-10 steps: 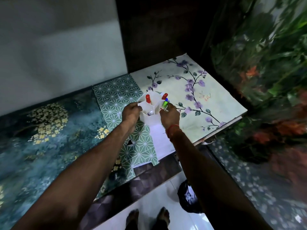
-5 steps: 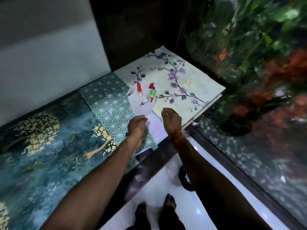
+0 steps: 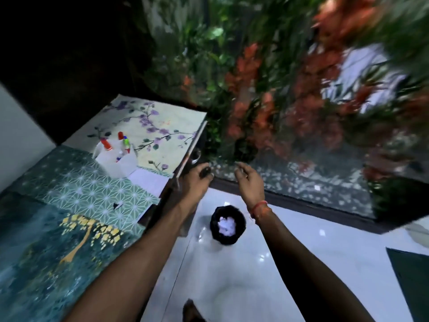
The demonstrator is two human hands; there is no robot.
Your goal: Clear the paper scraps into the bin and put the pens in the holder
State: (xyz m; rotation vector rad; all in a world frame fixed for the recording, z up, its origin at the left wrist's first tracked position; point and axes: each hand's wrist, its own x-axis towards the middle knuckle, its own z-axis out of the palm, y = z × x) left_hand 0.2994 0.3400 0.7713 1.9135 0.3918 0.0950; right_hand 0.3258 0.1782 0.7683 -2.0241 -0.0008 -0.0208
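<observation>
The white pen holder [image 3: 116, 162] stands on the table at the seam of the green and floral mats, with red and green capped pens [image 3: 126, 142] upright in it. Below on the white floor sits the black bin [image 3: 239, 226], with white paper scraps [image 3: 225, 225] inside. My left hand [image 3: 196, 182] hovers just off the table's right edge with loosely curled fingers and holds nothing that I can see. My right hand [image 3: 249, 180] hangs in the air above the bin, fingers relaxed and empty. A small scrap [image 3: 117, 205] lies on the green mat.
A white sheet [image 3: 148, 180] lies beside the holder near the table's edge [image 3: 185, 159]. A metal drawer handle [image 3: 196, 156] sticks out under that edge. A glass wall [image 3: 301, 177] with plants and pebbles runs behind the floor. My foot [image 3: 192, 310] shows at the bottom.
Both hands have left the holder and the table and moved right, out over the floor. My head turned right, so the bin and its scraps came fully into view.
</observation>
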